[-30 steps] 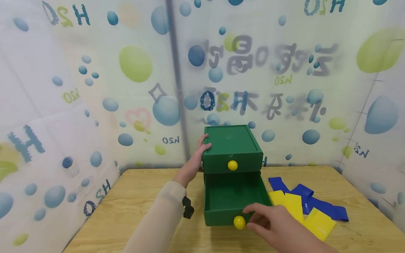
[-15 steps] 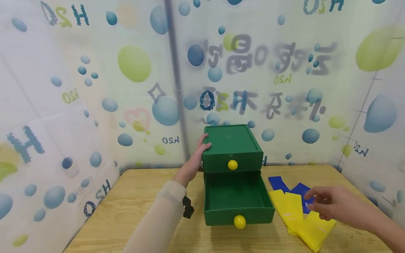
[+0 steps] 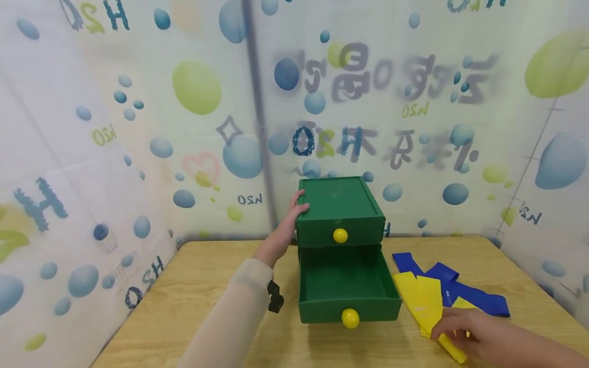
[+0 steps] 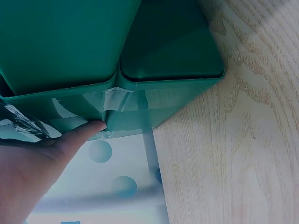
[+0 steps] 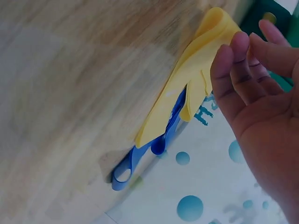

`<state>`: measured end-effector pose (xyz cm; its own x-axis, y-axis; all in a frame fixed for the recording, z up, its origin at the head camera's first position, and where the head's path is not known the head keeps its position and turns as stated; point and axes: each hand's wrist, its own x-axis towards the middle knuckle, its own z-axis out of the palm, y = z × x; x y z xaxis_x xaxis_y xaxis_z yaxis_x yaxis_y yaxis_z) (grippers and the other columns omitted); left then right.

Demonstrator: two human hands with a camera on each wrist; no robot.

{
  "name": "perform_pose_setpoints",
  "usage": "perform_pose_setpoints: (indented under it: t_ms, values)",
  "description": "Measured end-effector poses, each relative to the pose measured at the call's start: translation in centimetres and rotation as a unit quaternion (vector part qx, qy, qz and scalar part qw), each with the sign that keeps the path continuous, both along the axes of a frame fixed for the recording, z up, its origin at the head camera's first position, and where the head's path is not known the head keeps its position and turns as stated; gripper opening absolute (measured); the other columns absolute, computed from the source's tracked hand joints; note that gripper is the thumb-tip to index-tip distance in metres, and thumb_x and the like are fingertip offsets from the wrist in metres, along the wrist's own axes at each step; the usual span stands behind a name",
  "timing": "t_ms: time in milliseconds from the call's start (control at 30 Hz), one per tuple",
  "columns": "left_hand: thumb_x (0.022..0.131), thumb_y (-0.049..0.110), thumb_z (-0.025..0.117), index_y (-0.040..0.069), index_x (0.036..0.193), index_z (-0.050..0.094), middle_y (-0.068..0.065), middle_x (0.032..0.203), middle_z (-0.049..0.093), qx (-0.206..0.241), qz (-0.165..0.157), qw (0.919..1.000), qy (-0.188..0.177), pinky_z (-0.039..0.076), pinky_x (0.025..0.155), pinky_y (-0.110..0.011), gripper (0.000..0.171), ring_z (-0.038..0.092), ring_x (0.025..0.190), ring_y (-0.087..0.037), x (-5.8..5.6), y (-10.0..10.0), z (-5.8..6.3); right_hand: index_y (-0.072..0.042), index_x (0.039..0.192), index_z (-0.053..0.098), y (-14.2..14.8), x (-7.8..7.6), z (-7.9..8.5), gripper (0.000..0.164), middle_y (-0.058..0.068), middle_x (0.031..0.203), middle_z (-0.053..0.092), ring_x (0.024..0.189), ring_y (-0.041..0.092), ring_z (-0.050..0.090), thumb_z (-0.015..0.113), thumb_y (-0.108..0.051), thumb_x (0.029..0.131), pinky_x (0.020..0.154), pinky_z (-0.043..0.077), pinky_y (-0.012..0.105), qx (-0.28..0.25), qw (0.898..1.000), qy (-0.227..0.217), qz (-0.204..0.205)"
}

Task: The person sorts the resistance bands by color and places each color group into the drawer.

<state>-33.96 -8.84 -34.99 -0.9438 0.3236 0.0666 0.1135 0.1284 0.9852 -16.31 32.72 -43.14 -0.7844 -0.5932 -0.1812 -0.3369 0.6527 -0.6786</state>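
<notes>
the left hand (image 3: 284, 228), fingers extended, touches the green drawer unit's (image 3: 338, 198) left side. the right hand (image 3: 480, 333) curls at the yellow band (image 3: 422, 296), right of the unit; whether it pinches, i cannot tell.

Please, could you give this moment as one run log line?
left grip: touching green drawer unit | right grip: at yellow strip, hold unclear | lower drawer: open | upper drawer: closed

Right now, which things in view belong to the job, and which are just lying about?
In the job:
drawers, held by the left hand
yellow band, at the right hand

Probably not:
blue band, beyond the yellow
curtain, as backdrop
</notes>
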Motion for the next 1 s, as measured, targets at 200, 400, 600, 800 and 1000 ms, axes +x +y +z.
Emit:
perform_pose_setpoints:
  t_ms: [200,400,600,800,1000]
  values:
    - [0.106,0.059,0.038,0.057,0.164,0.015,0.003,0.181,0.000,-0.004,-0.001,1.0000,-0.001,0.034,0.115,-0.079,0.062,0.021,0.159,-0.043,-0.1,0.0,-0.2,-0.038,0.115,0.077,-0.3,-0.5,-0.4,0.041,-0.014,0.097,0.055,0.087,-0.002,0.050,0.060,-0.003,0.103,0.074,0.048,0.020,0.042,0.998,0.023,0.027]
    - [0.107,0.058,0.038,0.056,0.163,0.016,0.003,0.181,0.000,0.004,-0.003,1.0000,0.002,0.032,0.117,-0.078,0.061,0.021,0.160,-0.042,-0.1,0.1,-0.1,-0.033,0.113,0.074,0.6,-1.3,-0.9,0.047,-0.014,0.097,0.053,0.089,-0.004,0.049,0.057,0.008,0.097,0.072,0.044,0.021,0.020,0.996,0.038,0.073]
    - [0.106,0.060,0.038,0.056,0.164,0.015,0.002,0.181,-0.001,0.001,-0.003,1.0000,0.002,0.033,0.115,-0.080,0.062,0.021,0.159,-0.044,0.1,0.0,0.1,-0.027,0.106,0.071,1.3,-1.9,-1.2,0.033,-0.012,0.096,0.051,0.085,-0.004,0.049,0.062,0.003,0.098,0.067,0.043,0.023,-0.012,0.996,0.026,0.085]
    - [0.106,0.060,0.039,0.057,0.163,0.016,0.003,0.181,0.000,0.001,-0.002,1.0000,0.000,0.032,0.115,-0.080,0.062,0.021,0.159,-0.044,0.1,-0.1,0.1,-0.026,0.105,0.071,2.0,-2.0,-0.5,0.011,-0.012,0.105,0.048,0.080,-0.005,0.050,0.071,-0.015,0.100,0.064,0.045,0.021,-0.023,0.992,0.085,0.087]
    - [0.106,0.060,0.039,0.056,0.164,0.016,0.003,0.181,0.000,0.001,0.000,1.0000,0.006,0.032,0.115,-0.080,0.062,0.019,0.160,-0.042,-0.1,0.0,-0.2,-0.015,0.107,0.068,2.1,-2.0,1.6,0.009,-0.004,0.109,0.057,0.085,0.003,0.056,0.064,-0.008,0.104,0.064,0.047,0.024,-0.089,0.989,0.049,0.110]
